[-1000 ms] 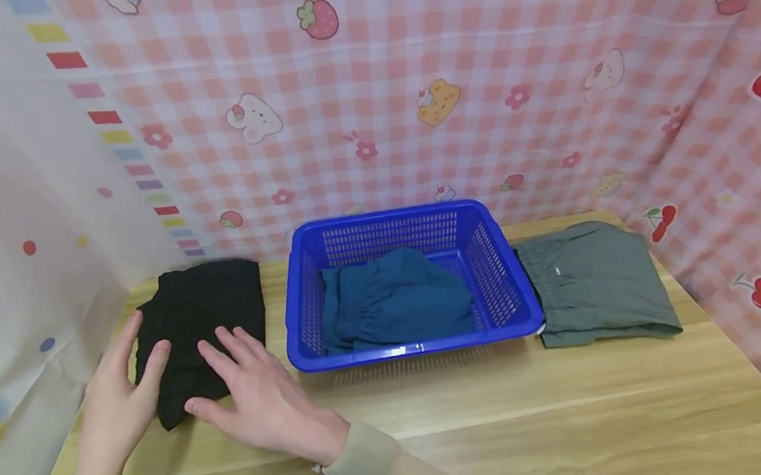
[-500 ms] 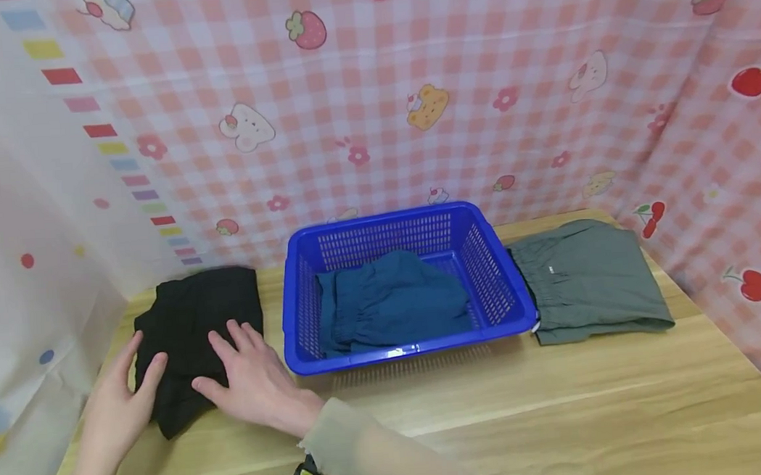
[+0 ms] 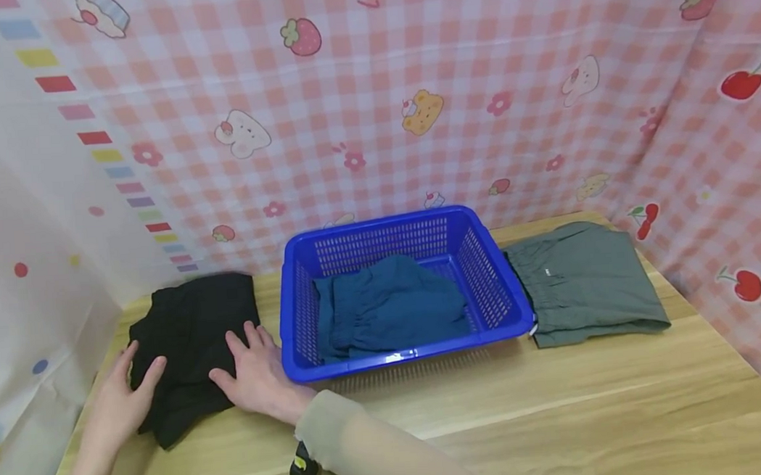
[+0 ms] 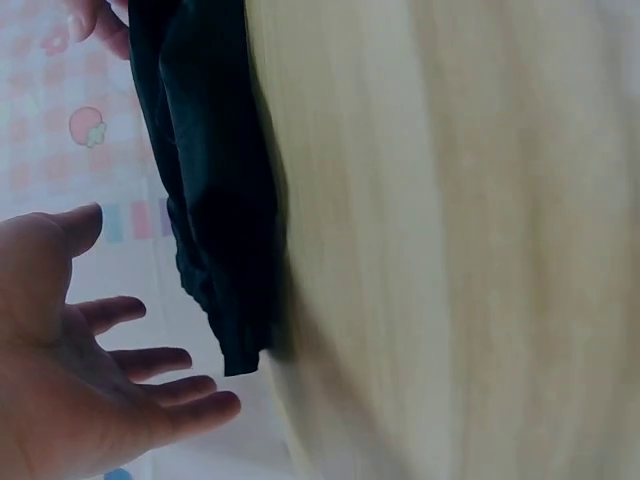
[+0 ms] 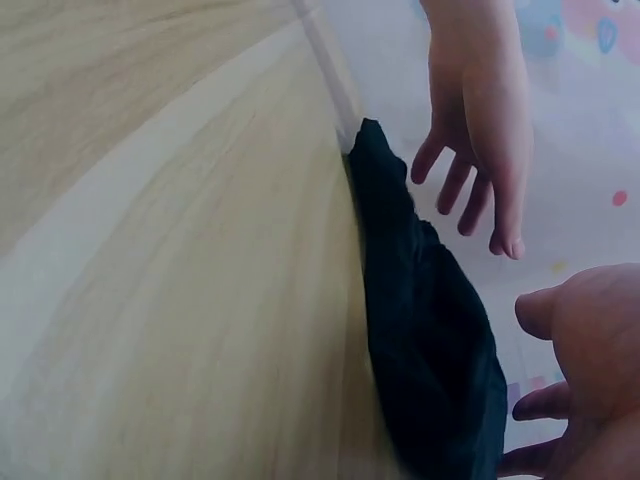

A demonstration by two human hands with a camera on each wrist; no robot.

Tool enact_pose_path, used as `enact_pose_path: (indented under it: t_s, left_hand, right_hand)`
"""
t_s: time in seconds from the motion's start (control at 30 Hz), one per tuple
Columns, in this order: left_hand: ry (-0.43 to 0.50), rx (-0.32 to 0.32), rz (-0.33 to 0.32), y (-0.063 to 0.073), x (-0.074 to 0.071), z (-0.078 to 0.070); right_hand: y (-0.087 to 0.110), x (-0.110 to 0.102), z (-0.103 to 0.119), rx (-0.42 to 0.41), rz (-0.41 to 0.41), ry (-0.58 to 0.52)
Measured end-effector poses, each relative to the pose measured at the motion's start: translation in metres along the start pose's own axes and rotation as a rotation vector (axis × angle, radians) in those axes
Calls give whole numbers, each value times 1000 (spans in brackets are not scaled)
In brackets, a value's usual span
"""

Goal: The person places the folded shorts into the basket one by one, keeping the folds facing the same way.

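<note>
A folded black garment (image 3: 194,343) lies flat on the wooden table at the left. My left hand (image 3: 118,399) is at its left edge, fingers spread and gripping nothing. In the left wrist view, that left hand (image 4: 90,370) shows straight fingers beside the dark cloth (image 4: 220,180). My right hand (image 3: 261,375) is at the garment's right side, fingers extended toward the cloth. The right wrist view has the right hand (image 5: 590,370) next to the black fabric (image 5: 420,320), with the left hand across from it.
A blue plastic basket (image 3: 407,359) stands mid-table, holding a folded teal garment (image 3: 391,306) with a gathered waistband. To its right lies a folded grey-green garment (image 3: 589,283). A small black object (image 3: 304,466) shows by my right sleeve. Patterned curtains rise behind the table.
My right hand has shifted right along the black garment, toward its right edge and the basket. The left hand stays by the left edge. The head view has tilted slightly.
</note>
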State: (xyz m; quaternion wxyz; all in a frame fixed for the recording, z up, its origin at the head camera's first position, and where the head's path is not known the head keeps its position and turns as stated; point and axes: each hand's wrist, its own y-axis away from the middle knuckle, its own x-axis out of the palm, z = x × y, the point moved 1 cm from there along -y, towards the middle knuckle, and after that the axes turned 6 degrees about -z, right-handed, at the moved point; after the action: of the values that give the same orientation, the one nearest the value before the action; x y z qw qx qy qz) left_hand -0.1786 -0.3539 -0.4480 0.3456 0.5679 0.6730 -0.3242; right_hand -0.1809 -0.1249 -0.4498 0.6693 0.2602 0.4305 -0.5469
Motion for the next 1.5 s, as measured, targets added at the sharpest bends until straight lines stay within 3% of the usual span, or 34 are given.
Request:
enact_pose_path:
  t_s: [0.33,0.6,0.73,0.87,1.03,1.17,1.27,1.5]
  left_hand:
    - [-91,-13,164,-13,5,5]
    - [-181,34,169,-13,5,4]
    - [-206,9,199,-14,4,2]
    - [-185,-58,245,-15,1,1]
    - [-191,-140,279,-11,-3,4]
    - [-210,-173,247,-7,-3,6]
    - [-208,-180,210,-5,-2,5]
    - [-175,-193,227,-7,-1,5]
  right_hand:
    - [-7,5,-2,0,35,104]
    - [-8,6,-8,-155,82,278]
    - [-5,3,-10,-161,100,279]
    - [1,-1,-12,-126,128,228]
    - [9,-2,-11,-146,42,147]
    - [10,-2,-11,-168,-73,97]
    - [8,-3,-11,-108,-110,71]
    - [3,1,-2,216,-34,-21]
